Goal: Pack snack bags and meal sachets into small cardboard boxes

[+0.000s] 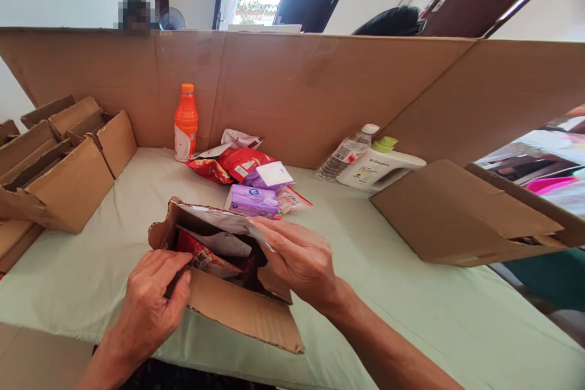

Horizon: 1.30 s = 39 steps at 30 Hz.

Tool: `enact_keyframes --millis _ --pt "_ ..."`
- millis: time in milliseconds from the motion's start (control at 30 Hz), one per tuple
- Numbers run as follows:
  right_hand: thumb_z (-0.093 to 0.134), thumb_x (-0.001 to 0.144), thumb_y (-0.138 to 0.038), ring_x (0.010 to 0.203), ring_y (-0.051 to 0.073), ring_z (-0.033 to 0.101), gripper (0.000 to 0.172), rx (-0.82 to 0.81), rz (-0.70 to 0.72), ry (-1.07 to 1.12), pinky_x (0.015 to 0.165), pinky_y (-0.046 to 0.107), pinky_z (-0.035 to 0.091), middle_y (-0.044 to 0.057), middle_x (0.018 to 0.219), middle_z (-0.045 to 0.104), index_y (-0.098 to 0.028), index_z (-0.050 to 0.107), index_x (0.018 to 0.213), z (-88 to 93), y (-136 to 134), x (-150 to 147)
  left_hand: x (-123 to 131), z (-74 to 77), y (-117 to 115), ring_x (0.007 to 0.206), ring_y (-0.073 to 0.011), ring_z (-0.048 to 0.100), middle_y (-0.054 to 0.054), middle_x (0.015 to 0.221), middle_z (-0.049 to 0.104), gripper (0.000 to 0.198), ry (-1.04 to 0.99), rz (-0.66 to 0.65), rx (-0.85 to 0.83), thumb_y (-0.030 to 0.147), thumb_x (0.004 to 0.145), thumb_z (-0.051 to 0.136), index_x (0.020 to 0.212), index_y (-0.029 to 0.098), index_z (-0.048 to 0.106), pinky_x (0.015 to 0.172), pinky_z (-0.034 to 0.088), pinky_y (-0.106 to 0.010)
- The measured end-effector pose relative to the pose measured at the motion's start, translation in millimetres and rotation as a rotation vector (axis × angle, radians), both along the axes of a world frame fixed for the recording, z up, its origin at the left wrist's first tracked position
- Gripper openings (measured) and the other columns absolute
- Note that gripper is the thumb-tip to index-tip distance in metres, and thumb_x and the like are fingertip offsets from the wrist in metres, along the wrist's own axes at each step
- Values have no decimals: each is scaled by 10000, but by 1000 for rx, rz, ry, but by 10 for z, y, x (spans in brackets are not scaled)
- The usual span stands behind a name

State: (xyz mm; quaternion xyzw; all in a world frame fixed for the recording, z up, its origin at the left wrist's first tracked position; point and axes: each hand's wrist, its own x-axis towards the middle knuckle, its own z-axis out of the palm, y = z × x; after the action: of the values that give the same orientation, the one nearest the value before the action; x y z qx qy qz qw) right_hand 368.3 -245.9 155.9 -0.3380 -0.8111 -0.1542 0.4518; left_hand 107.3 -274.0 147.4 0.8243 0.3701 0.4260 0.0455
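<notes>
Head view: open carton [237, 312] at the front edge of the table [411, 298]; left hand [153, 301] clasps its near flap, right hand [299, 259] pinches a pale packet [214, 217] over the opening. Advisable: hold flap back, lower packet flat.

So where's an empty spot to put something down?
Bare green cloth lies right of the open box, in front of the flat carton, and left of it beside the stacked boxes. Crowded: snack packs and orange bottle behind it, left hand gripping it, right hand pinching its packet.
</notes>
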Motion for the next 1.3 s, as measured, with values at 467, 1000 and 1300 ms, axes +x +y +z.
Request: enact_keyframes --millis 467,1000,1300 --pt "449 975 -49 724 148 762 295 -9 16 -47 672 212 596 71 836 802 -162 719 947 -7 104 -109 -10 533 189 998 -282 711 -83 1155 732 283 513 -153 -411 223 934 539 1179 198 679 845 567 -433" --pt "444 966 -74 795 155 752 318 -140 -50 -136 696 222 551 76 937 805 -170 736 1046 -103 101 98 224 360 701 1026 -265 711 -79 1153 749 303 780 -321 -580 234 930 473 1117 212 709 921 533 -381" --pt "586 905 -94 891 267 755 208 -959 -287 -756 629 281 442 127 1001 797 -168 757 998 209 161 -232 271 309 675 947 -278 705 -103 1043 752 294 743 -279 -552 198 932 427 1024 177 706 846 526 -400"
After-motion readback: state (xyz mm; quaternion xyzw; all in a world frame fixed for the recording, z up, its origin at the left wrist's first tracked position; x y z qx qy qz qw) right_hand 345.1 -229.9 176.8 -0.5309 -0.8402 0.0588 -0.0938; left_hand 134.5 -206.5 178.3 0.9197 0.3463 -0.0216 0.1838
